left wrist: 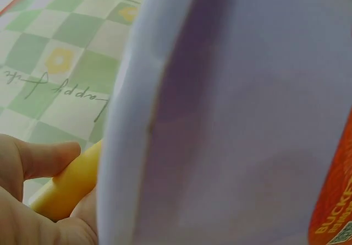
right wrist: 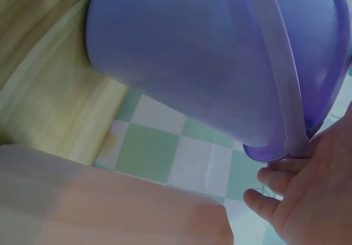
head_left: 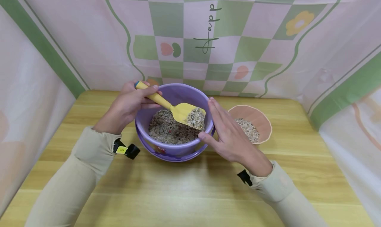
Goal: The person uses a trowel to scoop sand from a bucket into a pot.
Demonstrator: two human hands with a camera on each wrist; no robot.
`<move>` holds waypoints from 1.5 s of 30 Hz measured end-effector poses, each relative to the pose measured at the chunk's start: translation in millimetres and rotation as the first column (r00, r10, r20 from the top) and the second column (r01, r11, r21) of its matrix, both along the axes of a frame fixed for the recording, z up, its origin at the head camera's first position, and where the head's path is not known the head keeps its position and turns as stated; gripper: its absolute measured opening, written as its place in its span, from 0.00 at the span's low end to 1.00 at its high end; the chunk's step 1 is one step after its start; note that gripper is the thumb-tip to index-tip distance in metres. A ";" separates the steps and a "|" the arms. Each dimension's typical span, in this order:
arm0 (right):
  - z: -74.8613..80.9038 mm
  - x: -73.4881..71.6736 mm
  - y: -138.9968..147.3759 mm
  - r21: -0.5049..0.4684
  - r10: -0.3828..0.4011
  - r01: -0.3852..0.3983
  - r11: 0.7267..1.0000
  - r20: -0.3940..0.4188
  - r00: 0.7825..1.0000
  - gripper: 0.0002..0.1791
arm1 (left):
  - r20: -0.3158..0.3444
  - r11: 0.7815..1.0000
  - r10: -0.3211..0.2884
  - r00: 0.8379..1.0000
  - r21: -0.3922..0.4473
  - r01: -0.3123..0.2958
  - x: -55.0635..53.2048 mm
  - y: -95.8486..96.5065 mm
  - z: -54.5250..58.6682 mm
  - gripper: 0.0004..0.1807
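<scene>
My left hand [head_left: 130,101] grips the yellow handle of a toy shovel [head_left: 180,113], thumb on top, at the left of the bucket. Whitish gravel [head_left: 195,117] is heaped on the shovel's blade, which is over the inside of a purple bucket [head_left: 175,150]. More greyish gravel [head_left: 166,129] lies within the bucket. My right hand [head_left: 230,137], fingers extended, rests against the bucket's right rim. In the left wrist view, the shovel handle [left wrist: 69,187] shows between thumb and fingers, partly hidden by the bucket wall [left wrist: 247,113].
Right of the bucket stands a pink scalloped bowl [head_left: 263,122] with some pale gravel [head_left: 248,129] in it. The bucket's purple carrying handle [head_left: 175,159] hangs down at its front. A wooden table [head_left: 178,194] bears everything, with a patterned cloth [head_left: 197,45] behind it.
</scene>
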State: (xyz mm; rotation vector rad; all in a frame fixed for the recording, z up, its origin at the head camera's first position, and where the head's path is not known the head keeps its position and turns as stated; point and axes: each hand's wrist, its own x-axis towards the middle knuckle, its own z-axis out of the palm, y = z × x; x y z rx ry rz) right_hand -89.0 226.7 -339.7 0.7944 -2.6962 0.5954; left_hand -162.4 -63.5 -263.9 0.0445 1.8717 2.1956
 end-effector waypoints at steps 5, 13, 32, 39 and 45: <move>-2.0 2.5 3.3 0.013 -0.004 0.004 1.000 -0.019 1.000 0.49 | -0.013 0.999 0.007 1.000 0.039 -0.007 0.2 -3.0 2.7 0.11; -4.7 6.1 13.3 0.017 -0.023 0.023 1.000 -0.025 0.999 0.49 | -0.021 0.998 0.040 0.999 0.044 -0.039 1.4 -4.4 7.9 0.09; -14.6 12.1 52.1 -0.038 -0.089 0.091 0.995 0.058 0.994 0.49 | 0.009 0.994 0.059 0.998 0.097 -0.059 3.9 5.8 21.0 0.09; -18.8 13.5 69.8 -0.030 -0.135 0.137 0.990 0.056 0.989 0.51 | 0.009 0.993 0.060 0.998 0.103 -0.061 2.7 19.5 23.3 0.09; -22.5 13.3 82.0 -0.006 -0.157 0.157 0.988 -0.031 0.987 0.50 | 0.011 0.993 0.045 0.999 0.106 -0.046 2.8 30.7 24.2 0.06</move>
